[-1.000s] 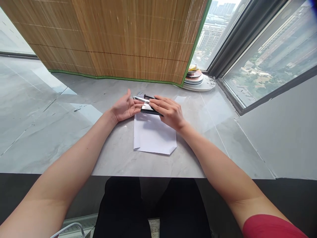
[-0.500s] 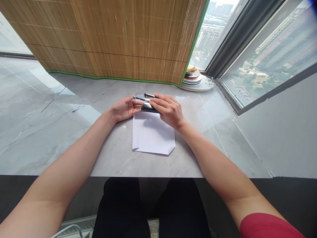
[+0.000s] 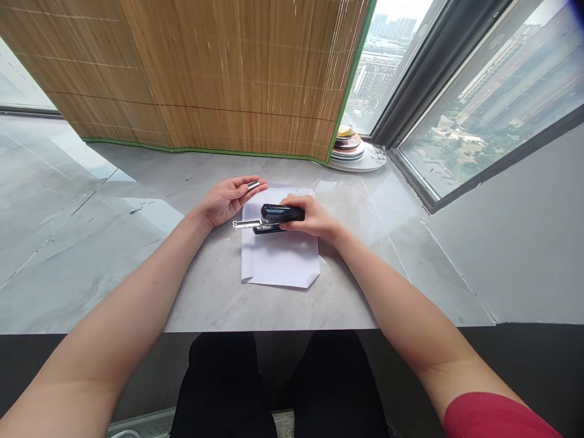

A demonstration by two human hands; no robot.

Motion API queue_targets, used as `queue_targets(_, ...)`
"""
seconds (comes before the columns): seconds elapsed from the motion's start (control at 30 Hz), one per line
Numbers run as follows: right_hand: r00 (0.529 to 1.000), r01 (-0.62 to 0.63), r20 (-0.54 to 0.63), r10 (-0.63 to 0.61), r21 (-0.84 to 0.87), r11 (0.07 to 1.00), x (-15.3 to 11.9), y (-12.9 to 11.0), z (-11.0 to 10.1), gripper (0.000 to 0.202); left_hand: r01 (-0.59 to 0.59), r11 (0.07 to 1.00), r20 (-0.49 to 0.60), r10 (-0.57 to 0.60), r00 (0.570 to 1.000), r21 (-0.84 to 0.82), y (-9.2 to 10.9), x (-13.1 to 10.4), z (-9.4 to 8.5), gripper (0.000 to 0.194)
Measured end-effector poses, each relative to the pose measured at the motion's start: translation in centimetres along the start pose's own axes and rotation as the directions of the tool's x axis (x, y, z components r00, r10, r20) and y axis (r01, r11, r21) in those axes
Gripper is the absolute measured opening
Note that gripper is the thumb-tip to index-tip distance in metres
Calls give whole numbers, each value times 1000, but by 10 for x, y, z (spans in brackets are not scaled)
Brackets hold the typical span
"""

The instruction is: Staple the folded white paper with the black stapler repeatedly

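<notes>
A black stapler [image 3: 283,213] is gripped in my right hand [image 3: 312,216], its metal tray sticking out to the left. It hangs over a white sheet of paper [image 3: 280,261] with folded lower corners. My left hand [image 3: 228,198], palm turned up, holds a small silvery piece [image 3: 253,185], probably a strip of staples, on its fingers beyond the tip of the tray. The hands are apart, and the paper lies flat on the grey marble-look surface.
Behind the hands a bamboo blind [image 3: 205,79] with green edging reaches down to the grey surface [image 3: 114,261]. Stacked plates [image 3: 349,149] sit at its right end beside the window frame. Small dark bits [image 3: 135,210] lie to the left.
My right hand has brought the stapler nearer to me and turned it, so its tray now shows at the left. My left hand has separated from the stapler, with the small silvery piece on its fingers.
</notes>
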State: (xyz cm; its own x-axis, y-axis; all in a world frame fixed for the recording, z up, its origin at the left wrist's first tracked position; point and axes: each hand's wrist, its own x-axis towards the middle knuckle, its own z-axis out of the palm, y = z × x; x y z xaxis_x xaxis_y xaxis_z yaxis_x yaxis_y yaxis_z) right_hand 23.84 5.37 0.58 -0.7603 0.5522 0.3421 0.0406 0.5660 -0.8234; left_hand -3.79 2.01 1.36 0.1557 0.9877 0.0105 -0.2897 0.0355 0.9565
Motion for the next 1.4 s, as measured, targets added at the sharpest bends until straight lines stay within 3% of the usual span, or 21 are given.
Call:
queue_targets(0.07,999,7,47,-5,-23,1000,0,2,-2,27,-9,999,21,9,1000,43,-1,1,-2,28)
queue_targets(0.3,986,51,164,-24,-161,986,0,3,-2,28,-81,987,136,62,989,141,-3,3,-5,51)
queue_targets(0.4,989,145,-5,-150,-207,968,2,-4,2,41,-94,976,155,64,986,197,-2,0,-2,57)
queue_targets(0.5,945,219,-165,-284,-326,919,3,-13,6,54,-88,966,184,44,982,242,-1,-3,1,62)
queue_targets(0.67,953,265,-22,-301,-421,867,5,-13,12,48,-83,952,223,16,975,294,-1,-5,4,62)
queue_targets(0.97,952,273,2,-306,-456,847,7,-8,14,37,-122,926,260,27,965,358,-3,-5,4,71)
queue_targets(1.03,944,260,-66,-323,-454,852,7,-8,11,37,-192,915,202,126,971,355,-4,-2,1,68)
queue_targets(1.1,928,175,-213,-305,-474,863,6,-3,3,36,-282,880,26,295,955,381,-7,3,-4,59)
queue_targets(1.17,882,-6,-411,-232,-501,865,3,9,-12,36,-299,803,-171,438,882,516,-9,9,-12,48)
queue_targets(1.23,787,-277,-609,-94,-486,829,-2,25,-31,37,-212,659,-224,512,829,722,-12,13,-19,36)
queue_targets(1.27,721,-429,-693,-4,-450,783,-6,32,-41,37,-156,562,-198,516,833,812,-14,15,-22,31)
queue_targets(1.33,564,-690,-806,179,-341,639,-13,45,-56,37,-73,371,-115,458,881,926,-18,16,-25,32)
queue_targets(1.4,443,-828,-843,305,-254,501,-19,53,-66,34,-44,246,-48,359,932,968,-21,15,-26,43)
